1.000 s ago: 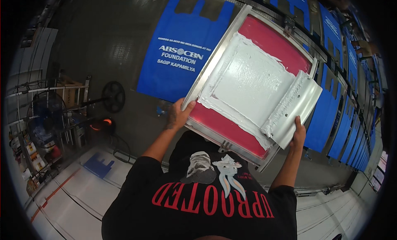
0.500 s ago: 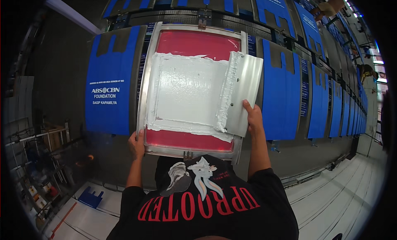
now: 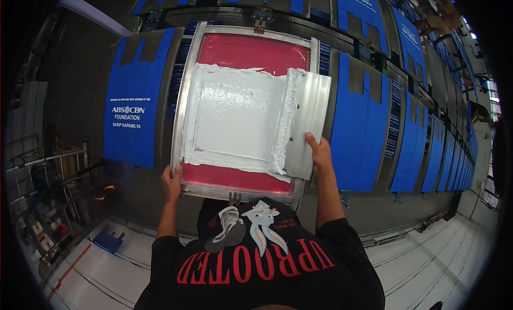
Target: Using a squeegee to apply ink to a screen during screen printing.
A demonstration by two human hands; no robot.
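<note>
A metal-framed screen (image 3: pixel 187 85) with red mesh (image 3: pixel 246 45) lies in front of me, a broad patch of white ink (image 3: pixel 230 112) across its middle. My left hand (image 3: pixel 171 183) grips the frame's lower left edge. My right hand (image 3: pixel 320 152) holds a wide metal squeegee (image 3: pixel 309 101) near the screen's right side, thumb on top; white ink is heaped along its blade. Blue cut-out sheets with white print (image 3: pixel 131 141) lie on boards to either side, and a hinged clamp (image 3: pixel 261 18) is at the screen's far edge.
Rows of blue sheets (image 3: pixel 403 149) recede along the rail to my right. At lower left are metal shelving (image 3: pixel 45 171), an orange-glowing object (image 3: pixel 107 191) and a blue piece (image 3: pixel 109 240) on the white floor (image 3: pixel 422 262). Another person may be partly visible at upper right (image 3: pixel 435 24).
The view has swung round: the screen and sheets, tilted a second ago, now appear nearly upright and further left. Both hands keep their holds, and the squeegee stays at the right side.
</note>
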